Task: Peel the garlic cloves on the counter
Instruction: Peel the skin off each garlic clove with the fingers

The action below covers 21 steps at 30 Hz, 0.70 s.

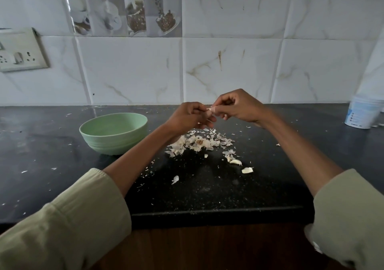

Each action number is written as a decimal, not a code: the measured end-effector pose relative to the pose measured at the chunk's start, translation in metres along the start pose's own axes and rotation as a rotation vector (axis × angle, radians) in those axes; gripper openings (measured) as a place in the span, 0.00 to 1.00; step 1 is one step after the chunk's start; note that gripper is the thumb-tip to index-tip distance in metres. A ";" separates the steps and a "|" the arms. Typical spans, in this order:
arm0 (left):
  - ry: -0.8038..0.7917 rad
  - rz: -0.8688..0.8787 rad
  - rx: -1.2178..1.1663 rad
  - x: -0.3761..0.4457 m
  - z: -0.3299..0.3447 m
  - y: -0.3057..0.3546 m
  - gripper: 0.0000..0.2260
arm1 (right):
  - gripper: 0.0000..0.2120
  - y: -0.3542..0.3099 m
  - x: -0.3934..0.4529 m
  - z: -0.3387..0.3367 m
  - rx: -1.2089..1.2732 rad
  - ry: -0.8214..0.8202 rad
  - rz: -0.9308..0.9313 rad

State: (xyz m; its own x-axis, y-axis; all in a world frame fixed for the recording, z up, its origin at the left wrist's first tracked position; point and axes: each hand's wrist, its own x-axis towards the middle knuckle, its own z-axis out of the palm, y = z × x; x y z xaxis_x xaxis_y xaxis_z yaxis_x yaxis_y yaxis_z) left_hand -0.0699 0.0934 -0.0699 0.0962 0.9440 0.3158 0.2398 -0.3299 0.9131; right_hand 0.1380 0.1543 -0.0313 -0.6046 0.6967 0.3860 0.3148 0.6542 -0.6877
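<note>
Above the black counter (pixel 62 155), my left hand (pixel 190 117) and my right hand (pixel 235 106) meet around one garlic clove (pixel 211 110). Both pinch it between curled fingers, and a strip of its skin sticks out between them. Below the hands lies a pile of papery garlic skins (pixel 199 143) with a root stub in it. Two garlic cloves (pixel 235 161) (pixel 247 170) lie on the counter to the right of the pile, nearer the front edge.
A pale green bowl (pixel 113 132) stands left of the pile, close to my left forearm. A white tub (pixel 362 114) stands at the far right by the tiled wall. A socket plate (pixel 20 49) is on the wall at left. Skin flakes are scattered over the counter.
</note>
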 end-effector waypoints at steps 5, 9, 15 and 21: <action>0.149 0.025 -0.001 -0.005 0.003 0.001 0.10 | 0.08 -0.003 0.000 0.008 0.180 -0.057 0.034; 0.231 0.113 0.135 -0.005 0.007 0.005 0.13 | 0.11 -0.001 0.000 0.004 0.277 -0.089 0.034; 0.274 0.188 0.318 -0.005 0.007 -0.002 0.11 | 0.10 0.015 0.004 0.002 -0.064 0.014 0.040; 0.208 0.188 0.405 -0.005 0.009 -0.004 0.09 | 0.12 0.018 0.004 0.003 0.037 0.015 0.112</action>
State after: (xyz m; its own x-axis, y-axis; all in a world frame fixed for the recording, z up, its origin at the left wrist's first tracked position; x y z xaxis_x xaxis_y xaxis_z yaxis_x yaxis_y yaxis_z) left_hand -0.0629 0.0903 -0.0776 -0.0109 0.8366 0.5477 0.5969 -0.4340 0.6748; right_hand 0.1392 0.1674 -0.0437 -0.5561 0.7693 0.3144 0.3522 0.5608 -0.7493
